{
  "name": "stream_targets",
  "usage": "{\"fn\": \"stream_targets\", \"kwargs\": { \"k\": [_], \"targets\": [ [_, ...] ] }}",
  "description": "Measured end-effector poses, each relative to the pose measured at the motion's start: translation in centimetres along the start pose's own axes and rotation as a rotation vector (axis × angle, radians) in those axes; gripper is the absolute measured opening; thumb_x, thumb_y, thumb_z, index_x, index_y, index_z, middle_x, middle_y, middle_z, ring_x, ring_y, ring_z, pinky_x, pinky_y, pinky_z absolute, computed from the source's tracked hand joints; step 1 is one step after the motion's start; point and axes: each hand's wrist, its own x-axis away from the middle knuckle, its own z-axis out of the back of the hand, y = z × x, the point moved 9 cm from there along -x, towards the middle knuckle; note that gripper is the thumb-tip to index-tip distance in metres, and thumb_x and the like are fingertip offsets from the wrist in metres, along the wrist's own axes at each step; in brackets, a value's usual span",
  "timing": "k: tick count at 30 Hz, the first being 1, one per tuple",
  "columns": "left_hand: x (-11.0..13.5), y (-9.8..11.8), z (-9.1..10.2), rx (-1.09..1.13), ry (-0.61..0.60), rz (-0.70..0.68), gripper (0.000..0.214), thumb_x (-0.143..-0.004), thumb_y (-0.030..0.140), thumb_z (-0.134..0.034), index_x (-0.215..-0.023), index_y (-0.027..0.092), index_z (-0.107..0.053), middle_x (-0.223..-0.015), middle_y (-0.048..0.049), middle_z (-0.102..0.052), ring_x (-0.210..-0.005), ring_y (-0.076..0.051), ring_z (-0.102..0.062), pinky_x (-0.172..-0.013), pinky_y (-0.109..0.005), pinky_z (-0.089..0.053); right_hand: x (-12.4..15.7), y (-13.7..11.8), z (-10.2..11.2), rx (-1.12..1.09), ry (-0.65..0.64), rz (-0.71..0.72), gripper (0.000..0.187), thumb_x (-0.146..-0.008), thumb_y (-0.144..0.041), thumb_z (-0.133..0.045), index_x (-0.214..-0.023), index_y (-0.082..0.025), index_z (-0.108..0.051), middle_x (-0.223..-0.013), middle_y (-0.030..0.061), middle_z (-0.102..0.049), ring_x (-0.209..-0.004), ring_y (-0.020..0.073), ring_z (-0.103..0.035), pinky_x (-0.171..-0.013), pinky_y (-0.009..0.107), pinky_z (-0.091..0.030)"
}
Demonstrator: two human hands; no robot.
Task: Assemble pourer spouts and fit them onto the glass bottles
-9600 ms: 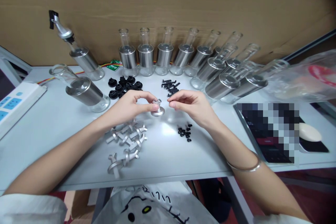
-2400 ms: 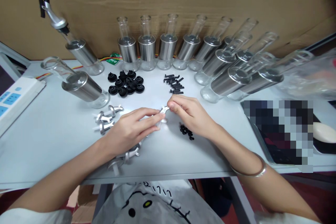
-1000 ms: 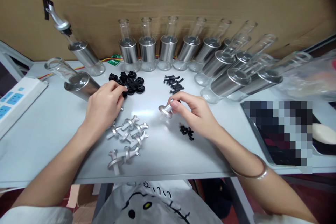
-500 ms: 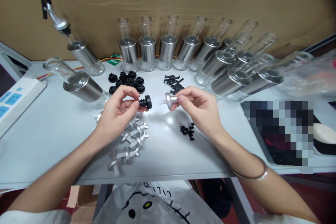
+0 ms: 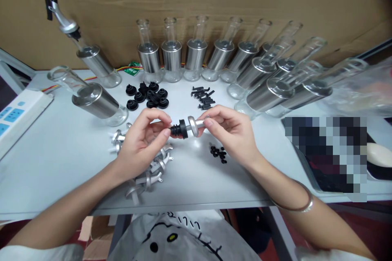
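Note:
Between thumb and fingers, my left hand (image 5: 143,140) grips a black ribbed bottle stopper (image 5: 180,129) by its narrow end. A silver pourer spout (image 5: 193,126) is pinched in my right hand (image 5: 231,132), its thin tube reaching into the stopper's wide end. A small gap still separates the spout's round collar from the stopper. Several more silver pourer spouts (image 5: 148,180) lie below and partly behind my left hand. Several black stoppers (image 5: 152,97) are heaped beyond it. Small black caps (image 5: 218,153) and black levers (image 5: 202,97) lie near my right hand.
Glass bottles with steel sleeves (image 5: 196,55) line the back and right. At the left stand another such bottle (image 5: 96,100) and one topped by a pourer (image 5: 69,26). A white power strip (image 5: 27,116) sits far left; a blurred-out dark device (image 5: 324,155) lies right.
My hands have come together. The spout's tube, apart from the stopper before, now sits in its wide end. Both hands are slightly lower, the left one further right.

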Motion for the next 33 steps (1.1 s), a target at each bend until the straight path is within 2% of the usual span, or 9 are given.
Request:
{"fn": "stream_targets", "kwargs": {
  "k": [5,11,17,22,28,33],
  "targets": [
    [0.0,0.2,0.0,-0.052,0.003,-0.019,0.019,-0.085,0.005,-0.054,-0.095,0.021,-0.055,-0.087,0.0001,-0.053,-0.081,-0.011,-0.058,-0.069,-0.021,-0.055,0.0,0.0,-0.5,-0.035,-0.053,0.014,0.008,-0.085,-0.025,-0.064,-0.081,-0.018,-0.063,-0.068,-0.0006,-0.070,-0.064,0.0118,-0.067,-0.064,0.026,-0.051],
    [0.2,0.3,0.1,-0.080,0.006,0.006,0.017,-0.085,0.008,-0.054,-0.094,0.023,-0.055,-0.087,-0.0002,-0.054,-0.079,-0.011,-0.058,-0.071,-0.023,-0.056,0.2,-0.1,-0.6,-0.027,-0.046,0.042,0.010,-0.085,-0.027,-0.066,-0.081,-0.018,-0.064,-0.071,0.0001,-0.071,-0.066,0.0128,-0.069,-0.066,0.027,-0.053],
    [0.1,0.2,0.2,-0.064,0.029,0.034,0.027,-0.073,0.012,-0.070,-0.096,0.022,-0.059,-0.094,-0.0011,-0.055,-0.082,-0.012,-0.062,-0.074,-0.024,-0.060,0.2,-0.5,-0.6,0.006,-0.064,0.082,0.014,-0.085,-0.032,-0.066,-0.085,-0.018,-0.064,-0.074,0.0023,-0.072,-0.069,0.0147,-0.069,-0.069,0.030,-0.054],
    [-0.2,0.1,0.4,-0.049,0.040,0.051,0.020,-0.075,0.011,-0.069,-0.093,0.020,-0.066,-0.095,-0.0030,-0.061,-0.081,-0.011,-0.065,-0.073,-0.022,-0.061,0.4,-0.6,-0.5,0.088,-0.057,0.141,0.011,-0.084,-0.028,-0.068,-0.089,-0.019,-0.065,-0.078,0.0021,-0.071,-0.072,0.0148,-0.067,-0.069,0.029,-0.052],
    [0.0,-0.5,0.8,-0.042,0.075,0.110,0.020,-0.074,0.015,-0.073,-0.093,0.019,-0.070,-0.094,-0.0037,-0.070,-0.079,-0.013,-0.069,-0.075,-0.025,-0.062,0.8,-2.5,-0.7,0.264,-0.054,0.352,0.008,-0.085,-0.019,-0.065,-0.092,-0.021,-0.064,-0.084,0.0029,-0.071,-0.075,0.0151,-0.066,-0.071,0.030,-0.053],
    [-0.1,-0.8,0.8,-0.016,0.084,0.137,0.019,-0.072,0.016,-0.076,-0.090,0.021,-0.071,-0.087,-0.0011,-0.073,-0.076,-0.014,-0.071,-0.073,-0.026,-0.063,1.4,-3.8,-1.5,0.381,-0.096,0.566,0.012,-0.086,-0.012,-0.060,-0.093,-0.020,-0.064,-0.079,0.0040,-0.071,-0.069,0.0162,-0.065,-0.064,0.031,-0.054]
  ]
}}
